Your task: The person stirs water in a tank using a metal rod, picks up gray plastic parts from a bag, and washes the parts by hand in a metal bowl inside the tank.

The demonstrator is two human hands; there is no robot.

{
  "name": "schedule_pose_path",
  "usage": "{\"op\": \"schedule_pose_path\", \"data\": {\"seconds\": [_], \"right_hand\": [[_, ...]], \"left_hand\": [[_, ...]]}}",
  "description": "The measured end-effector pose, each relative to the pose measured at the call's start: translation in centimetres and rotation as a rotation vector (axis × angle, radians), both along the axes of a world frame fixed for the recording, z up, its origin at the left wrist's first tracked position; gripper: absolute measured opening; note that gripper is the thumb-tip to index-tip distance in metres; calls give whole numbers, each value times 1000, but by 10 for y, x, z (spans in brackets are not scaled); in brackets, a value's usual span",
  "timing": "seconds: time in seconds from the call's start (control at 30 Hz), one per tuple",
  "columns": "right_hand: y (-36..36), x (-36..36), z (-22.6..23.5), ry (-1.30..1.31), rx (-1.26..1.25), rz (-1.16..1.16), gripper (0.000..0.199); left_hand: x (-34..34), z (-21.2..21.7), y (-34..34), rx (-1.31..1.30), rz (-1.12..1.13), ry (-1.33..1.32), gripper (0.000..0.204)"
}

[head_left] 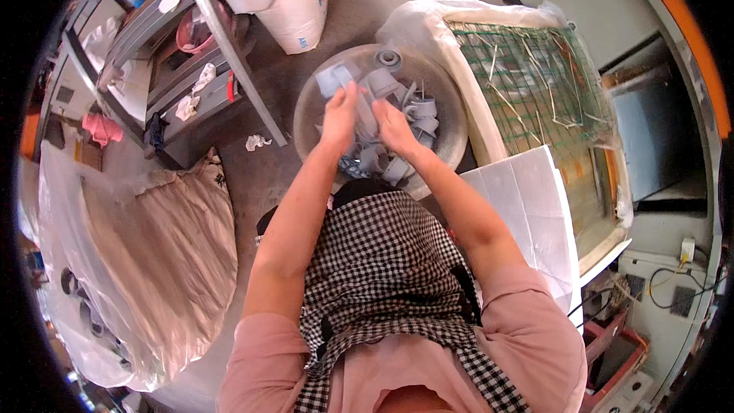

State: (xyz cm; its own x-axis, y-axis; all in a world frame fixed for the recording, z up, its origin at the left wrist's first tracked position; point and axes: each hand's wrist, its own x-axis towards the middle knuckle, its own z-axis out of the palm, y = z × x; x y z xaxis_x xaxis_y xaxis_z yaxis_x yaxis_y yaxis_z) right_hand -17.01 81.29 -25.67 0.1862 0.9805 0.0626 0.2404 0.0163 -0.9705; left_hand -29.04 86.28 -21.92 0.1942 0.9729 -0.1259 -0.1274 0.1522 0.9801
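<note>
A wide round metal basin [456,122] in front of me holds several grey plastic parts [422,109], cup-like and ring-like in shape. Over it, my left hand [340,116] is closed on a pale grey plastic piece [333,79] with a rounded, hollow look. My right hand [393,127] is closed too, its fingers at a long grey plastic part [367,113] between the two hands. Motion blurs these pieces, so I cannot tell whether they are joined. A grey ring-shaped part [388,58] lies near the basin's far rim.
To the right stands a plastic-wrapped frame with green netting [527,84], a white foam sheet [527,214] leaning by it. A large plastic-covered sack [160,260] is at left. Farther off are a metal rack [222,38] and white sacks [294,11].
</note>
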Motion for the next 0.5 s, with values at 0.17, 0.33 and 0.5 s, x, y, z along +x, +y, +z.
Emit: {"op": "schedule_pose_path", "data": {"seconds": [0.17, 0.33, 0.5], "right_hand": [[8, -23, 17, -335, -262, 270, 71], [11, -47, 67, -588, -39, 231, 48], [-4, -112, 111, -807, 329, 149, 43]], "left_hand": [[-32, 21, -6, -264, -185, -92, 41], [-41, 36, -1, -219, -19, -152, 64], [-101, 56, -8, 18, 71, 241, 68]]}}
